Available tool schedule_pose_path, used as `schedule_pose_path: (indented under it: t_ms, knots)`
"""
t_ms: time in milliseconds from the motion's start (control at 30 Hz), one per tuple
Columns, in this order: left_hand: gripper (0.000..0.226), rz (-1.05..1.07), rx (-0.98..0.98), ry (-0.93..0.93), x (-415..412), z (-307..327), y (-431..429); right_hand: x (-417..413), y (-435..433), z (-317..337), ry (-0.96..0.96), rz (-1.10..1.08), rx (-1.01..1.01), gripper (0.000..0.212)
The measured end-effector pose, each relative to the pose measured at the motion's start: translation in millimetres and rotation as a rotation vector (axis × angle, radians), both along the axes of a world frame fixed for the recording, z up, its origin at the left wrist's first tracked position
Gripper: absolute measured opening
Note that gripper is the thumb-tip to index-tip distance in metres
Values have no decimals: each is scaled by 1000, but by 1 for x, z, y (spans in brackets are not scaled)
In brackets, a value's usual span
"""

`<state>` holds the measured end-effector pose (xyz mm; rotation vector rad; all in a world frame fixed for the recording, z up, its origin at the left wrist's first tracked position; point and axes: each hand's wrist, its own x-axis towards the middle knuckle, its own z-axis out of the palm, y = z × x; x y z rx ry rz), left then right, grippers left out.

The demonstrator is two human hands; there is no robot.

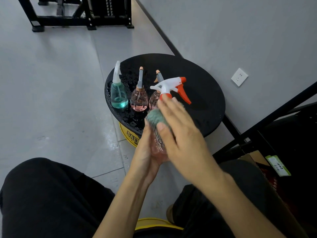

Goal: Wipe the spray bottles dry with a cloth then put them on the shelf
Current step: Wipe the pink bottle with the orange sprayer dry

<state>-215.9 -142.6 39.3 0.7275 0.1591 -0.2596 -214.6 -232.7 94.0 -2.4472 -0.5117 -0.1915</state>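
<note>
My left hand (145,155) grips the lower body of a pink spray bottle (158,146) whose white and orange trigger head (171,87) points up and right. My right hand (181,131) presses a grey-green cloth (155,117) against the upper body of that bottle. Behind them, on a wet round black table (202,93), stand a teal bottle (119,95) with a clear nozzle and two pink bottles (139,100), the second (154,100) partly hidden by the held one.
A black shelf frame (267,127) runs diagonally at the right, with a cardboard box (257,158) beneath it. Another black metal rack (82,14) stands at the top left. The table rests on a yellow base (128,134). My dark-trousered knees fill the bottom.
</note>
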Motion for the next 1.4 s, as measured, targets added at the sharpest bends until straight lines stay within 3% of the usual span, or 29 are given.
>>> schedule_pose_path:
  t_ms: [167,400,600,767,933,1033,1167,1300,1400]
  knots:
    - [33,54,9,-54,-4,0,-1,-13,4,-7,-46,19,-43,52]
    - [52,-58,129,5,-2,8,-1,33,-4,15,80,-72,109,47]
    - [53,60,-5,-4,-3,7,4,-18,4,0,-29,33,-21,52]
    - [39,-5,67,-56,-4,9,2,-5,2,7,-38,10,-28,49]
    - [62,-83,136,-30,-4,12,-2,29,-4,24,18,-84,-92,49]
    - [52,-20,109,-29,-5,10,-3,10,1,22,23,-79,-189,52]
    - [21,137,87,-89,-9,6,-6,-25,15,11,-13,-48,-253,62]
    - [39,35,-5,-36,-7,7,-5,-3,15,15,3,-68,-164,54]
    - [55,-32,91,17,-5,10,-3,22,7,23,48,-73,-86,49]
